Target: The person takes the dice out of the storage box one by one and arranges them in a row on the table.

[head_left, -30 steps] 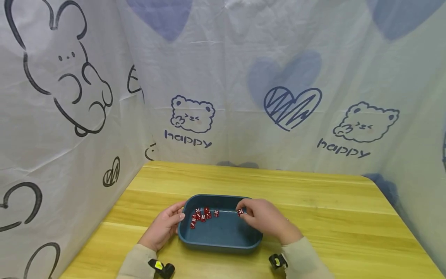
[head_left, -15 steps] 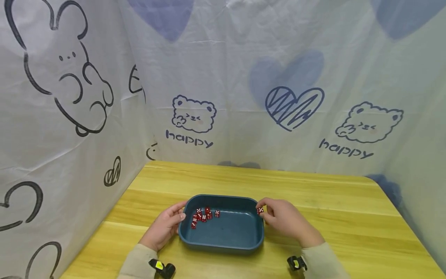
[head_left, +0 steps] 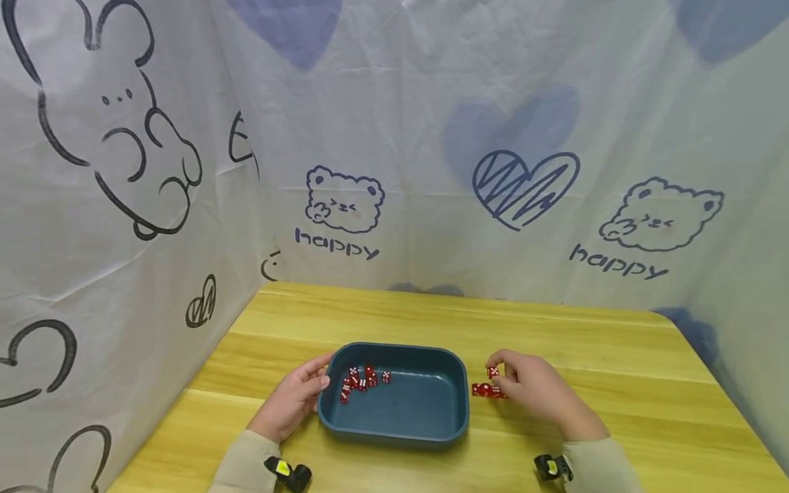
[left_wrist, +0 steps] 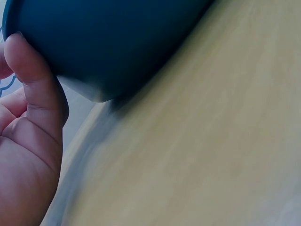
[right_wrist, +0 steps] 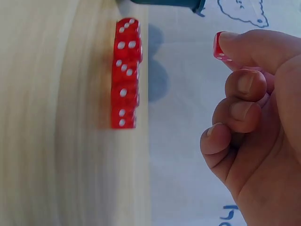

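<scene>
A dark teal plastic box (head_left: 401, 436) stands on the table, with several red dice (head_left: 362, 383) clustered at its left end. My left hand (head_left: 292, 397) grips the box's left side, thumb at the rim; in the left wrist view the thumb (left_wrist: 30, 66) lies against the box wall. Right of the box, my right hand (head_left: 533, 390) pinches one red die (right_wrist: 217, 47) between thumb and index finger, the other fingers curled in. This die is held above a straight row of red dice (right_wrist: 124, 75) on the table, partly hidden by the hand in the head view.
The yellow wood-grain table (head_left: 345, 315) extends behind and to the right of the box. White printed cloth (head_left: 419, 226) with hearts and bears hangs behind it and along both sides.
My right hand has carried the die out of the box, over its right rim and rightward to above the row, which has come into sight. The left hand stays on the box.
</scene>
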A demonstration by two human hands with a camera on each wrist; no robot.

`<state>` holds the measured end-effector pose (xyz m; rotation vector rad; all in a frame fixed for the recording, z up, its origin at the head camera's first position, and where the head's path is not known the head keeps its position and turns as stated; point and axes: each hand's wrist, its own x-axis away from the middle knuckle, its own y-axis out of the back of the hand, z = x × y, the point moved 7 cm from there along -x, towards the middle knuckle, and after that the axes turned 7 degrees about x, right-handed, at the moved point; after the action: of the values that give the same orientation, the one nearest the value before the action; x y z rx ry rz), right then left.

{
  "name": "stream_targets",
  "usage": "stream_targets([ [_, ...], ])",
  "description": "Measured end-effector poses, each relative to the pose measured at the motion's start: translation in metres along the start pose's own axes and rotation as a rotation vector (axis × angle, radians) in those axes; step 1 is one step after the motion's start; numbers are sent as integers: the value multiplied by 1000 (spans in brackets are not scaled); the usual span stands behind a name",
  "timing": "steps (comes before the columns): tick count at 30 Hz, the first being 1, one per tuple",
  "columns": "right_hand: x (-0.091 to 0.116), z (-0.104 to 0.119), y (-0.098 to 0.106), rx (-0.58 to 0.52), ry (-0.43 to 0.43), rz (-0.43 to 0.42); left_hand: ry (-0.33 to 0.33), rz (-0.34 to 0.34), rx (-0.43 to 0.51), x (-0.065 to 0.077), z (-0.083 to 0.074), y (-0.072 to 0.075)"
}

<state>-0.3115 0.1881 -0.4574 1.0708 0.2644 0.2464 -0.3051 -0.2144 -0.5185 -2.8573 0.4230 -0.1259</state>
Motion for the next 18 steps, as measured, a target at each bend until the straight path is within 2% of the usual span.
stream_targets([
  [7, 4, -19, -4, -48, -28, 32, -6, 4, 6, 0, -2, -2],
  [18, 14, -44, 3, -63, -69, 45, -6, 9, -7, 2, -3, -1],
])
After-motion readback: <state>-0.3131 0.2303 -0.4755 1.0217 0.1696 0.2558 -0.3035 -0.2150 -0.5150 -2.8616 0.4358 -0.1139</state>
